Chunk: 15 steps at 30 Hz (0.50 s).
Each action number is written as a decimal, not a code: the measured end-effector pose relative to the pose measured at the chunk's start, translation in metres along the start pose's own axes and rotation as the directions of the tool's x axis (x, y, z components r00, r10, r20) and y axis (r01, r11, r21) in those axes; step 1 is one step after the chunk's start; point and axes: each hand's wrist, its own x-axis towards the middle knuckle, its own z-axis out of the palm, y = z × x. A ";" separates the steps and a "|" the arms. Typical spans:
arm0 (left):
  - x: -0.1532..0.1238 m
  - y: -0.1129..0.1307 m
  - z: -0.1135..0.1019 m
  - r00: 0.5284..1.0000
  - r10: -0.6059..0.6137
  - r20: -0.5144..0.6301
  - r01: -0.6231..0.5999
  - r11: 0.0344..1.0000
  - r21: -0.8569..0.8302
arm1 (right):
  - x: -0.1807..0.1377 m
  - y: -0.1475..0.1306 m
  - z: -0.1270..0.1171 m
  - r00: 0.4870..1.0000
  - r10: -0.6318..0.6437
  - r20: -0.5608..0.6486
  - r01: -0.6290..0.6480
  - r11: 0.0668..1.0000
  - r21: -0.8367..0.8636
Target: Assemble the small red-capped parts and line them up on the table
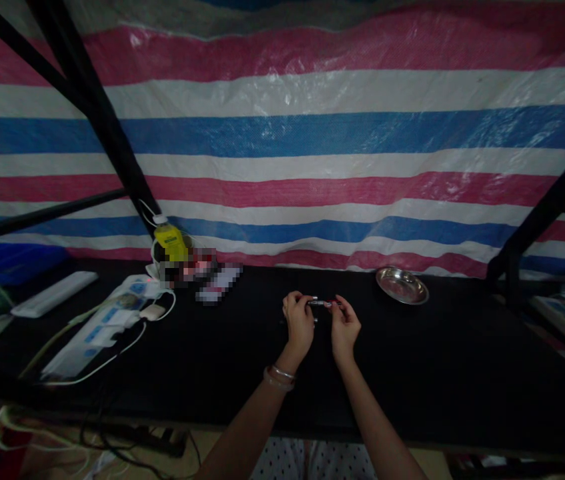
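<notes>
My left hand (299, 323) and my right hand (345, 325) are raised over the black table, close together with fingertips facing. Between them lies a thin silver, pen-like rod (318, 303), roughly level. The left fingers pinch its left end, and the right fingertips close on its right end. Red shows at the right fingertips; whether it belongs to the rod or to the nails I cannot tell. A small shiny bit (315, 321) shows just beside my left palm, too small to name. Two bracelets (280, 378) circle my left wrist.
A shallow metal dish (402, 285) sits at the back right of the black table (442, 373). On the left are a white power strip (97, 327) with cables, a yellow bottle (171, 241) and blurred-out items. Striped sheeting (312, 140) hangs behind; dark frame bars (97, 120) flank it.
</notes>
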 end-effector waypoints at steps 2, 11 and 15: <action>0.000 -0.001 0.001 1.000 0.016 0.003 -0.016 0.999 -0.032 | -0.002 -0.004 -0.001 0.999 -0.034 -0.017 0.033 0.999 -0.026; -0.002 0.001 0.003 0.998 0.051 0.048 -0.045 0.993 -0.112 | -0.008 -0.011 -0.004 0.955 -0.276 0.105 0.295 0.918 -0.267; -0.001 0.005 0.002 0.993 0.078 0.092 -0.067 0.991 -0.116 | -0.009 -0.014 -0.003 0.934 -0.321 0.158 0.354 0.894 -0.276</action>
